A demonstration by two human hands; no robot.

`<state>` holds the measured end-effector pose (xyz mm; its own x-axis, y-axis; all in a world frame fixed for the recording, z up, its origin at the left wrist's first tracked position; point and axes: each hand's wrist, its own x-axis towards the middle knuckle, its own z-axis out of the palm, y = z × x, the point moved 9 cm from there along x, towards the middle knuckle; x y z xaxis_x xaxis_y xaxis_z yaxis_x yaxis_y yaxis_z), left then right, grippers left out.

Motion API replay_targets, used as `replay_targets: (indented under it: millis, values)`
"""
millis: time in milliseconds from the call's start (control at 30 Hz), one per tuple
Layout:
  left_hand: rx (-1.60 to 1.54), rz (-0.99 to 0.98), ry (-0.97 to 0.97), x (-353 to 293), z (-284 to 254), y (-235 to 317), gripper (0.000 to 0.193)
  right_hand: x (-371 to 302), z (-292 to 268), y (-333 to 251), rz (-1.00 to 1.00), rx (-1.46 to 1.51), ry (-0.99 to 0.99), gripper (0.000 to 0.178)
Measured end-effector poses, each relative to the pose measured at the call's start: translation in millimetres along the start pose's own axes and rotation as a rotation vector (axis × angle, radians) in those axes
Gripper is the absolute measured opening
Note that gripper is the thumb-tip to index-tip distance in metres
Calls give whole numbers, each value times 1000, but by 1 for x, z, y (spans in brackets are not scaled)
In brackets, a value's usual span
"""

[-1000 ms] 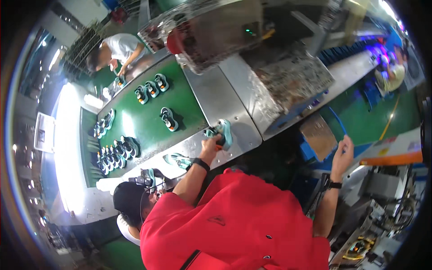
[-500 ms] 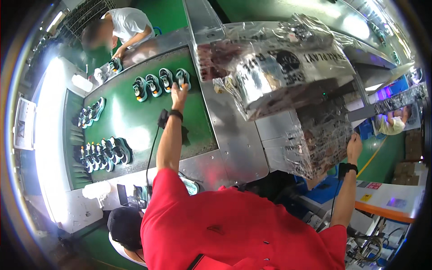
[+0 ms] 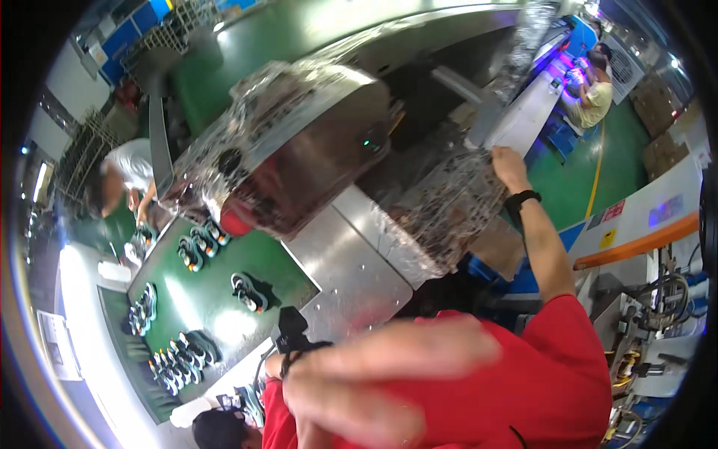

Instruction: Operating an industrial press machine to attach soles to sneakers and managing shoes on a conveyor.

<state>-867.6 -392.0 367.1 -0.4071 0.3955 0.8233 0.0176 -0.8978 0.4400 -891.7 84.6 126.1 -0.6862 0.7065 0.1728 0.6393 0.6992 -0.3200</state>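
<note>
Close to the camera, my left hand (image 3: 389, 374) is blurred by motion. Its fingers and thumb are stretched apart in front of my red shirt, and nothing shows between them. My right hand (image 3: 510, 170) is closed on the far right edge of a box-shaped machine part wrapped in clear plastic (image 3: 441, 206). A single sneaker (image 3: 248, 292) lies on the green conveyor belt (image 3: 288, 277), left of and beyond my left hand. Three more sneakers (image 3: 203, 243) stand in a row farther off, beside the wrapped machine cover.
A large plastic-wrapped machine cover (image 3: 299, 150) overhangs the belt. Several sneakers (image 3: 183, 363) line its left side. One person (image 3: 133, 168) works at the far left, and a black cap (image 3: 219, 429) shows at lower left. Another person (image 3: 594, 93) sits far right. An orange-edged table (image 3: 636, 241) stands right.
My left hand has left the row of sneakers and swung back before my shirt. One sneaker now lies apart from the other three. The view has turned right; my right hand keeps its place.
</note>
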Motion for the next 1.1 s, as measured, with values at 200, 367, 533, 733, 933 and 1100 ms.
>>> replay_targets:
  millis: [200,367,533,733,933,1100]
  values:
    - [-458,-185,-471,28,140,-64,60,-27,-25,-12,-153,18,34,38]
    - [-527,8,-310,20,195,-104,52,-28,-8,-15,-328,20,81,32]
    - [-555,60,-51,18,208,-144,50,-30,-18,-20,-280,186,69,41]
    - [-640,-306,-376,32,253,-179,51,-31,-35,-10,-329,168,179,40]
    - [-698,269,115,21,265,-207,50,-32,-17,-16,-340,145,85,34]
    - [-894,334,13,43,280,-219,43,-27,-28,-13,-364,132,183,36]
